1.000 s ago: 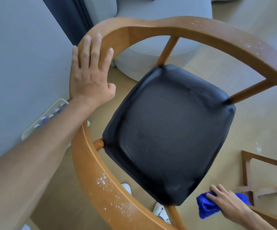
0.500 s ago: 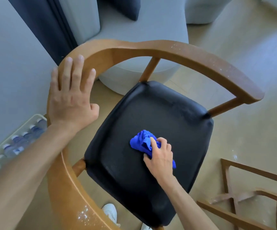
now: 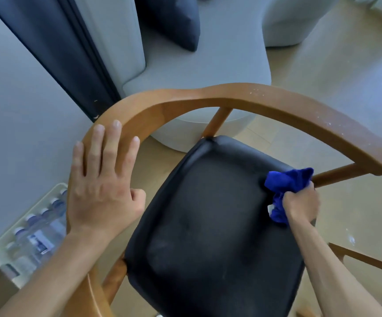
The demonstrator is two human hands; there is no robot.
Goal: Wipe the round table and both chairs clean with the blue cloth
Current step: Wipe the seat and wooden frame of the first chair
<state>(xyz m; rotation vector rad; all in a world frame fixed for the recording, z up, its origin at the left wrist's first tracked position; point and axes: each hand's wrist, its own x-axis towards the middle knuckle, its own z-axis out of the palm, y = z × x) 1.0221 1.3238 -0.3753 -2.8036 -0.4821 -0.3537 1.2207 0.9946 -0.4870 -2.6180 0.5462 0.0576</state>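
Right hand has the blue cloth bunched up, fingers curled tight round it, pressing it on the far right corner of the black seat, right where the seat meets the wooden strut under the armrest. Left hand lies flat, fingers spread & straight, on the left curve of the chair rail, holding nothing, prob. just steadying the chair.

Key relation: the cloth sits at the seat's right edge, so the rest of the seat runs away to the left & toward the person. Seat's long diagonal goes from that far corner down to the near edge. Looks like the next stroke wants a pull back across the cushion, or a lift up to the rail.

White specks dot the rail above & to the right of the cloth. Right hand is much nearer those than the left, w/ the right arm end of the rail just above it. Rail's long axis arcs from left hand round to that right end.

Table isn't in view. Wooden frame at lower right may be chair no. 2, can't tell.
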